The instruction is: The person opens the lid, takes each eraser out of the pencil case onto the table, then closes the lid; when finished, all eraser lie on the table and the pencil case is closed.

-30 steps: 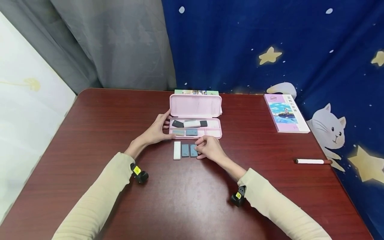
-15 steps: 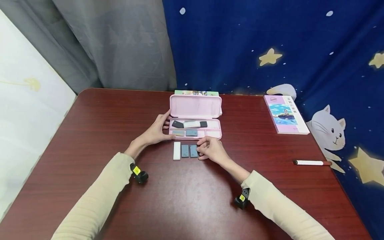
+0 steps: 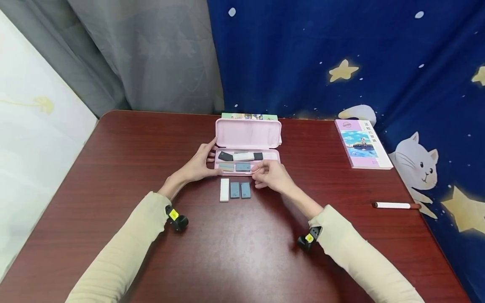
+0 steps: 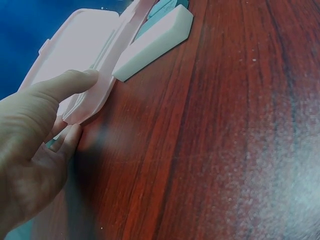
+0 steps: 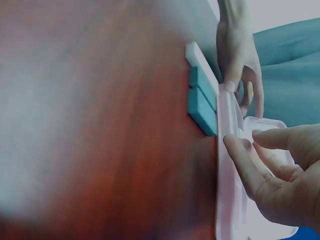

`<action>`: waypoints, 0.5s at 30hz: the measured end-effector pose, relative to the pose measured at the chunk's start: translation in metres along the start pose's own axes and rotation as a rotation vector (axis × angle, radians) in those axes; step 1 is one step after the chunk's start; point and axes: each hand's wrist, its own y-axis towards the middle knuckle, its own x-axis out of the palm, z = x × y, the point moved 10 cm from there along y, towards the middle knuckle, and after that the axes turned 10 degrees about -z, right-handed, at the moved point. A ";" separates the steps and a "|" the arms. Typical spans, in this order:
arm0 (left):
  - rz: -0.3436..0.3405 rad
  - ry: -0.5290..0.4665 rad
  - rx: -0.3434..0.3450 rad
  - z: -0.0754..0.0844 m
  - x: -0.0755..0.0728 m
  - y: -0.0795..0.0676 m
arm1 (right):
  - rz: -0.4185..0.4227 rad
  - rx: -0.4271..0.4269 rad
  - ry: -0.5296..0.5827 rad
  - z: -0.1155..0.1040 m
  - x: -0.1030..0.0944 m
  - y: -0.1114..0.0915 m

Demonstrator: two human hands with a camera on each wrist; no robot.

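At the centre of the frame, an open pink case (image 3: 248,133) is gripped at its left end by the left hand (image 3: 195,166), the thumb laid on the front rim and the fingers set round the outer end, presumably so that it is steadied. Over the tray's right front, the right hand (image 3: 273,176) is held with fingertips lowered and half bent; whether anything is pinched cannot be told. The lid is tipped back, seemingly propped by a green-edged item (image 3: 250,116), which leaves both compartments exposed.

In the rear compartment a dark block (image 3: 226,156) and a white-and-black block (image 3: 243,156) are laid; in the front one, a striped block (image 3: 226,167) and a blue block (image 3: 243,167). Just below, a white block (image 3: 224,190) and two blue-grey blocks (image 3: 234,190) are lined up upright in the frame, perhaps for easy reach.

The tabletop (image 3: 212,252) is glossy, reddish and wood-grained. At right, a book (image 3: 358,143) and a marker (image 3: 394,205) are placed. The room is closed off by a grey curtain (image 3: 159,63) at upper left and a star-printed blue curtain (image 3: 284,54) at upper right.
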 end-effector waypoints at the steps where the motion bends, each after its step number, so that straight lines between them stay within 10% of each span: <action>1: -0.001 -0.001 0.000 0.000 0.000 0.001 | -0.004 -0.010 -0.013 -0.004 -0.002 0.002; 6: 0.001 -0.008 -0.003 -0.003 0.001 0.001 | -0.008 -0.065 -0.099 -0.016 -0.005 0.019; 15: -0.007 -0.036 0.014 0.015 0.000 -0.002 | 0.015 -0.219 -0.651 -0.046 0.008 0.044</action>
